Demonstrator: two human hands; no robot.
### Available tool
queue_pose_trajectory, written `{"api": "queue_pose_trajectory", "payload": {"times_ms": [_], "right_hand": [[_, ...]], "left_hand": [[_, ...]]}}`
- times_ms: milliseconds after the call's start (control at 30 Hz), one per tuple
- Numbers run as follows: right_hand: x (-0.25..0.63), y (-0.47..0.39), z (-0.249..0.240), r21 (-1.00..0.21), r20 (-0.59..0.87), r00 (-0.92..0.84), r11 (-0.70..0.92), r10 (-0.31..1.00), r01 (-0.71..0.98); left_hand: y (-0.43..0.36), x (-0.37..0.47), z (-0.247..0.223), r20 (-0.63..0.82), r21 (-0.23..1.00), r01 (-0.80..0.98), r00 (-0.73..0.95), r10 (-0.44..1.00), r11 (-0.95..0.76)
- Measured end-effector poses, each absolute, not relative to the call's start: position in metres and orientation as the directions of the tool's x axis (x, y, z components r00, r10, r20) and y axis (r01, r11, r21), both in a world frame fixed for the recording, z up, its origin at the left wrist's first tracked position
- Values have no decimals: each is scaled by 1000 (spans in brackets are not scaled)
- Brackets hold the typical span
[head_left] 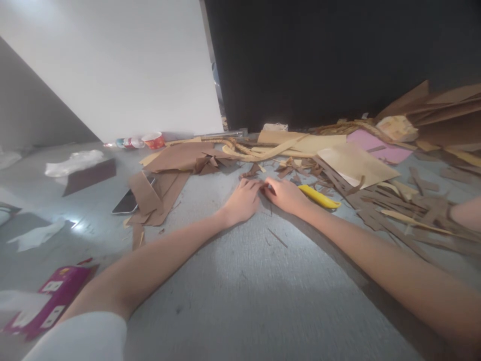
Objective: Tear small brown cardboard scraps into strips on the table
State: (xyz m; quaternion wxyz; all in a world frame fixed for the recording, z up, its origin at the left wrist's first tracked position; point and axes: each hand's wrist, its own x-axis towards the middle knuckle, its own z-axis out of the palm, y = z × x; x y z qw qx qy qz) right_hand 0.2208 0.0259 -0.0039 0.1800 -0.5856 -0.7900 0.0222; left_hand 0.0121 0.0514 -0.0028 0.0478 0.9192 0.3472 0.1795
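Left hand (243, 200): curling its fingers, grip hidden.
Right hand (284, 194): curling alongside, grip unclear.
Brown twisted strip (249, 174): lying just beyond, nearer the left.

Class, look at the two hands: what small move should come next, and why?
Perhaps the left hand should roll the twisted brown piece slightly to tighten it: the piece lies just beyond that hand and looks coiled, and the right hand is close beside, ready to steady it. Whether it is gripped is unclear.
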Motion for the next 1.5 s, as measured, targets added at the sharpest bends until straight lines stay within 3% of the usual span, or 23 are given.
{"api": "queue_pose_trajectory", "payload": {"times_ms": [1500], "right_hand": [[220, 24, 1, -257, 235, -253, 311, 939, 915]], "left_hand": [[52, 12, -3, 292, 199, 626, 696, 655, -754]]}}
